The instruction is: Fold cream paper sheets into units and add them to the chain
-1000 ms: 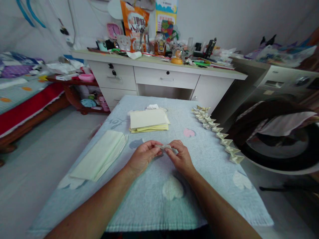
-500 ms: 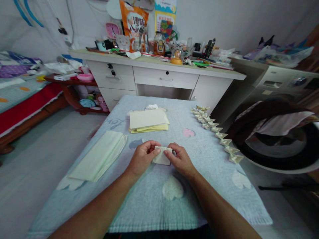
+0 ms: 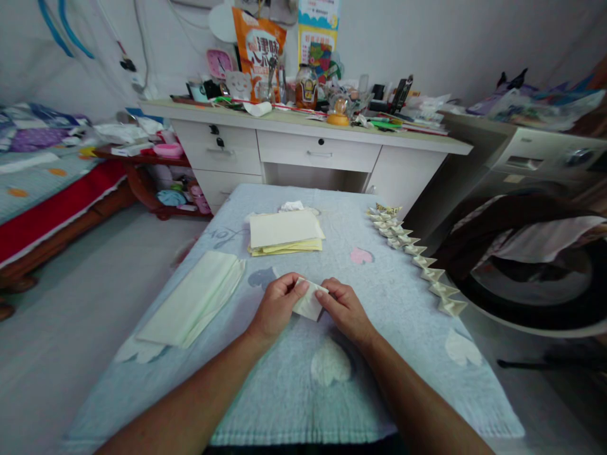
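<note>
Between my hands is a small folded piece of cream paper [image 3: 309,304], tilted over the middle of the cloth-covered table [image 3: 284,392]. My left hand [image 3: 277,306] pinches its left side, thumb on top. The right side is pinched by my right hand [image 3: 348,309], its thumb near the upper right corner. Fingers under the paper are hidden. Beyond my hands lies a stack of cream and yellow paper sheets [image 3: 284,229]. A longer pile of pale green paper [image 3: 192,300] rests to the left. Along the right edge runs a row of folded paper pieces [image 3: 422,260].
A white crumpled tissue [image 3: 291,206] lies behind the stack. Past the table stands a white desk [image 3: 322,155] crowded with a jar [image 3: 306,87], an orange bag [image 3: 258,54] and other items. A washing machine [image 3: 526,148] with its door swung out is at right, a bed [image 3: 61,202] at left.
The folded paper has turned clockwise between my fingers, its right corner now lower. Both hands keep their pinch. The whole view has shifted slightly.
</note>
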`<action>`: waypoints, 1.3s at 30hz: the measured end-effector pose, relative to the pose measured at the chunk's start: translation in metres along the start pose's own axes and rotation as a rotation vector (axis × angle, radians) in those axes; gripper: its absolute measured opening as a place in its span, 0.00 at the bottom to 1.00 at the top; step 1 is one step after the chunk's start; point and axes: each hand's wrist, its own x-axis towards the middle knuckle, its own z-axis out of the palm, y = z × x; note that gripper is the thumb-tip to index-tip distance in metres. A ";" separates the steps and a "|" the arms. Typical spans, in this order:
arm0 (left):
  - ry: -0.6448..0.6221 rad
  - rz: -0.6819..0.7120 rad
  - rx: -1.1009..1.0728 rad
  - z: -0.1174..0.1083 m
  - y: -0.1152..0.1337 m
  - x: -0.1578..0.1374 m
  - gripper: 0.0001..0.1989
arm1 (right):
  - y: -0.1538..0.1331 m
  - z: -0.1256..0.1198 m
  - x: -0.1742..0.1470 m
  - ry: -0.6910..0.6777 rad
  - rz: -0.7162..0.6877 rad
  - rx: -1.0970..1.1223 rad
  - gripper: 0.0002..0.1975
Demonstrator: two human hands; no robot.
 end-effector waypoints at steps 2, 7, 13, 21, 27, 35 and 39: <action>0.024 0.012 0.012 0.000 0.000 0.001 0.15 | -0.001 0.001 0.000 -0.009 -0.013 -0.039 0.17; 0.093 0.051 0.109 -0.001 0.000 0.001 0.15 | -0.002 0.003 0.001 -0.027 -0.046 -0.119 0.17; 0.117 0.118 0.226 0.000 0.000 -0.001 0.15 | -0.003 0.004 0.002 -0.037 -0.067 -0.119 0.15; 0.036 0.171 0.295 0.002 0.006 -0.006 0.15 | -0.004 0.003 0.002 -0.030 -0.017 0.008 0.16; 0.025 0.158 0.239 0.001 0.007 -0.005 0.15 | -0.007 0.002 0.002 -0.056 0.011 0.079 0.18; 0.063 0.135 0.223 -0.003 0.008 -0.004 0.15 | -0.006 0.003 0.001 -0.074 0.032 0.024 0.17; 0.089 0.139 0.245 -0.005 0.009 -0.003 0.15 | -0.005 0.003 0.002 -0.081 0.045 0.009 0.14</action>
